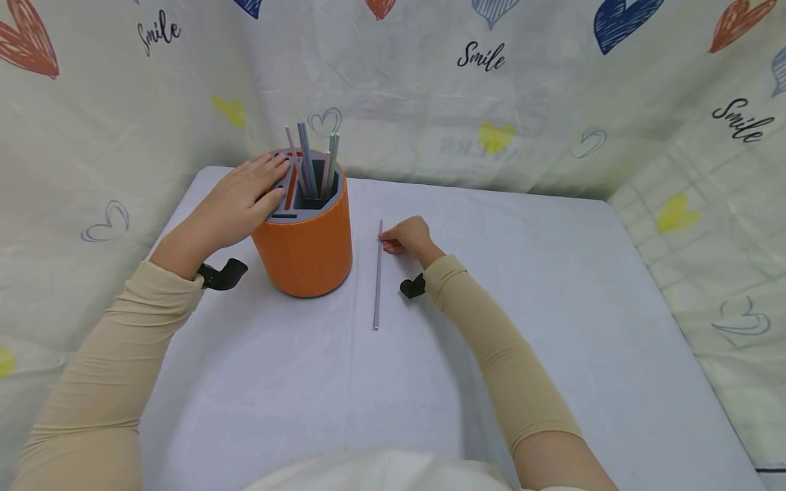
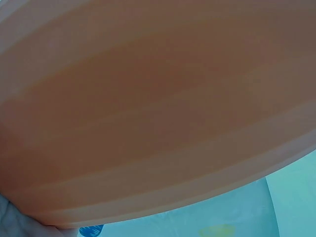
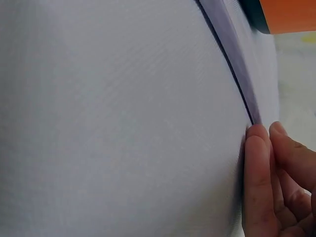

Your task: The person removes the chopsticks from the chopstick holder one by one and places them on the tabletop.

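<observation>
A thin lilac stick (image 1: 377,293) lies lengthwise on the white table, to the right of an orange desk holder (image 1: 302,259). Near its far end, my right hand (image 1: 410,237) pinches it with thumb and fingertips; the right wrist view shows the stick (image 3: 231,52) running up to those fingers. Whether it is a pencil or a straw, I cannot tell. My left hand (image 1: 242,198) rests on the holder's grey top at its left side, fingers extended. Several pastel sticks (image 1: 309,164) stand in the holder's compartments. The holder's orange wall (image 2: 148,123) fills most of the left wrist view.
The white tablecloth (image 1: 552,293) covers the table. Behind and at both sides hangs a cream curtain (image 1: 405,102) printed with hearts and lettering, close beyond the table's back edge. Black wrist cameras (image 1: 224,274) sit under both wrists.
</observation>
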Available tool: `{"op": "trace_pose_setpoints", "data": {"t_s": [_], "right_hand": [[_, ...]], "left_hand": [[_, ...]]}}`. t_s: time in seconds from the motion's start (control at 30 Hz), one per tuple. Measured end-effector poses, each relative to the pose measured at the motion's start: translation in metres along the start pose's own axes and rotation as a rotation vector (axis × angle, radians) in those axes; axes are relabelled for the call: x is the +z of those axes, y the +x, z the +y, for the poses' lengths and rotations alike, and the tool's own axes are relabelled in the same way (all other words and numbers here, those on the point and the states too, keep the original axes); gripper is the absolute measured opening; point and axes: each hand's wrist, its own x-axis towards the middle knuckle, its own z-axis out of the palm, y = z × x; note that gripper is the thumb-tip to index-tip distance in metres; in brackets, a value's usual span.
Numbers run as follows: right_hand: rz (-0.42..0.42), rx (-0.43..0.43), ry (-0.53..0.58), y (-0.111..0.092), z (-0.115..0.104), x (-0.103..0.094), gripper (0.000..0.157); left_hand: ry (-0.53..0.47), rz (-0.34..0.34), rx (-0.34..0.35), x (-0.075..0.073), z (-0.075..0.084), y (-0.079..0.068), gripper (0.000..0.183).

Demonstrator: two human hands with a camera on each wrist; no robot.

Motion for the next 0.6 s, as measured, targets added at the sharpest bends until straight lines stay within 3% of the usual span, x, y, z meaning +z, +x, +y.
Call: {"op": "trace_pose_setpoints", "data": {"t_s": [0.23, 0.6], "right_hand": [[0.020, -0.189, 0.048, -0.018, -0.015, -0.006, 0.030], [-0.072, -0.515, 0.155, -0.105, -0.071, -0.007, 0.029]], "left_hand": [[-0.002, -0.007, 0.002, 0.000, 0.000, 0.000, 0.058], [0.009, -0.010, -0.007, -0.002, 0.001, 0.000, 0.058]]}}
